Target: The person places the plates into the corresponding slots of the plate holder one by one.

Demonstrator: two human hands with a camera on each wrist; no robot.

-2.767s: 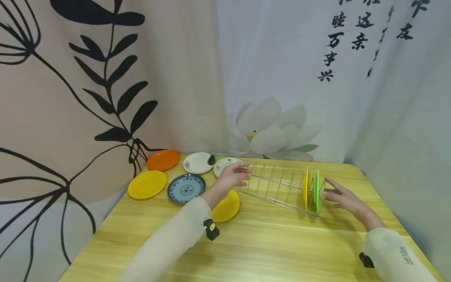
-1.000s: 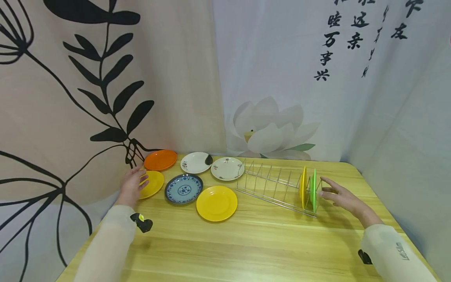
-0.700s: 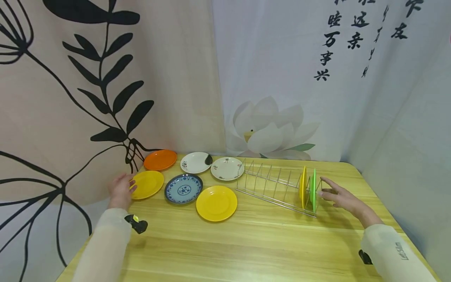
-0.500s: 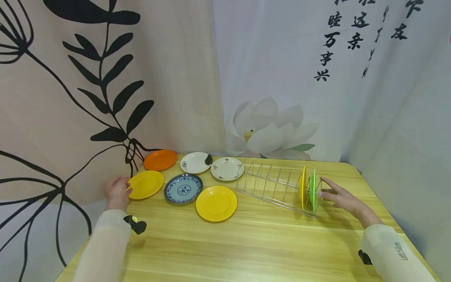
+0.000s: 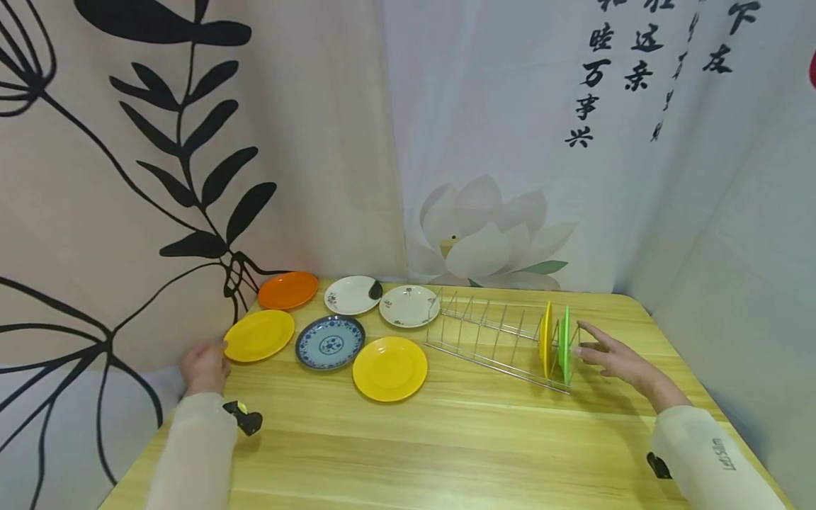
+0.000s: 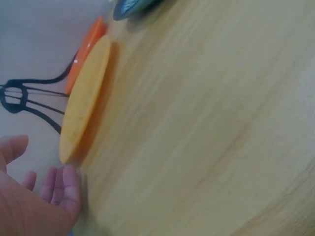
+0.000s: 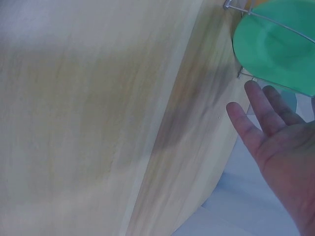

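At the table's left edge my left hand (image 5: 205,367) lies just beside a yellow plate (image 5: 259,336). In the left wrist view its loosely bent fingers (image 6: 70,189) hold nothing and come close to the rim of that plate (image 6: 86,101); whether they touch it I cannot tell. My right hand (image 5: 621,363) is at the right end of a wire plate rack (image 5: 497,365), fingers stretched towards it. A yellow plate (image 5: 545,340) and a green plate (image 5: 564,347) stand upright in that end. In the right wrist view the right hand (image 7: 290,152) has spread fingers near the green plate (image 7: 280,44).
Flat on the wooden table (image 5: 408,453) lie an orange plate (image 5: 288,290), two white patterned plates (image 5: 350,295), a blue patterned plate (image 5: 329,343) and another yellow plate (image 5: 390,368). A printed curtain (image 5: 319,142) hangs behind, another at the right.
My left hand has gone from the rack's left end across to the left yellow plate, then slid down and left along its rim. My right hand has stayed by the rack.
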